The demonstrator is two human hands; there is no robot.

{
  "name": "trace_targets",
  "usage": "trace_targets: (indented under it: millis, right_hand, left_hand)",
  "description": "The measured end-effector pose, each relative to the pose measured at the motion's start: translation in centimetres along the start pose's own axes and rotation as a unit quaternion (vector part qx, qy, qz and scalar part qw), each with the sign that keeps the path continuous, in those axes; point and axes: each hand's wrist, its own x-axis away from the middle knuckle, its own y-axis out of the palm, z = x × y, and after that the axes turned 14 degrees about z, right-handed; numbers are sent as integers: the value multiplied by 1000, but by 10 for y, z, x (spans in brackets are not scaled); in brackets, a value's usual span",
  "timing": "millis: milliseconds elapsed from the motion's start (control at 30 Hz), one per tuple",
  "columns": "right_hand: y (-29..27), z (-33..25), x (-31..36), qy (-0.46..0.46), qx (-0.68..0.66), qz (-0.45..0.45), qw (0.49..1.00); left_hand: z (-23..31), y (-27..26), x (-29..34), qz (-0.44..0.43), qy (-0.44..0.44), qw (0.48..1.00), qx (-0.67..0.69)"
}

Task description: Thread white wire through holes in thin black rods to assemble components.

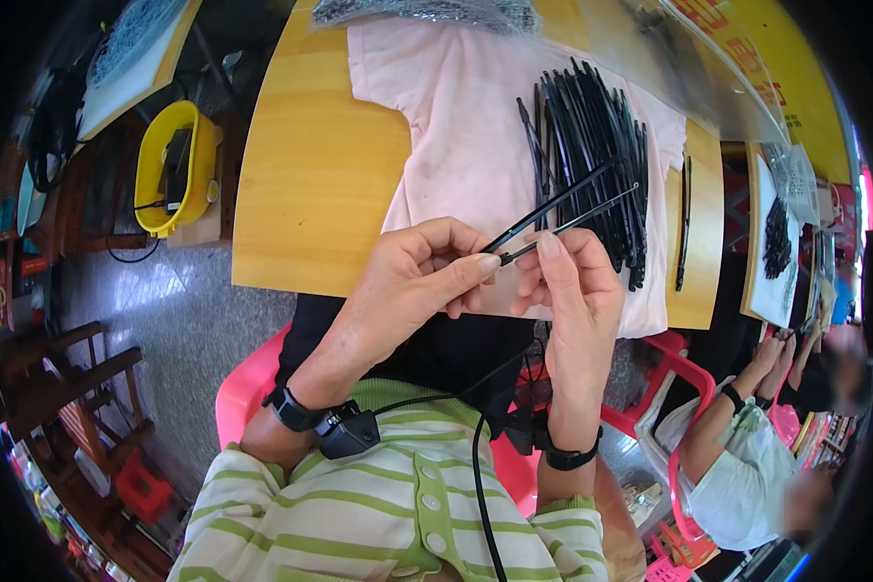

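Both my hands meet above the near edge of the pink T-shirt (461, 145) spread on the table. In them is a pair of thin black rods (553, 202), which come together at my fingers and fan apart toward the upper right. One rod has a small eyelet at its far tip. My left hand (427, 276) pinches the near ends between thumb and fingertips. With thumb and fingers closed, my right hand (580, 281) grips the lower rod a little farther along. Beyond it lies a pile of similar black rods (587, 145) on the shirt. Whether the held rods are joined is hidden.
The wooden table (310, 184) carries a single black rod (684, 223) on its right side and a clear plastic bag (436, 12) at its far edge. A yellow bin (204, 155) stands left. Another person's arms (757, 373) are at a table on the right.
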Motion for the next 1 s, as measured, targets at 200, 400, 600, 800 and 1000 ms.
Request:
trace_targets:
  millis: [200, 400, 600, 800, 1000]
  right_hand:
    - [8, 2, 5, -25, -7, 59, 998]
    - [-3, -4, 3, -50, 4, -22, 998]
    - [-7, -19, -6, -89, -34, 41, 995]
    - [-11, -18, -8, -110, -21, 47, 993]
    - [-8, -24, 1, -65, -47, 34, 996]
  left_hand:
    - [-2, 10, 10, 12, 51, 997, -54]
    - [1, -2, 9, 23, 21, 999, -24]
    - [4, 1, 16, 11, 31, 998, -55]
    - [-2, 6, 17, -32, 44, 996, -68]
    - [5, 9, 15, -57, 4, 998, 8]
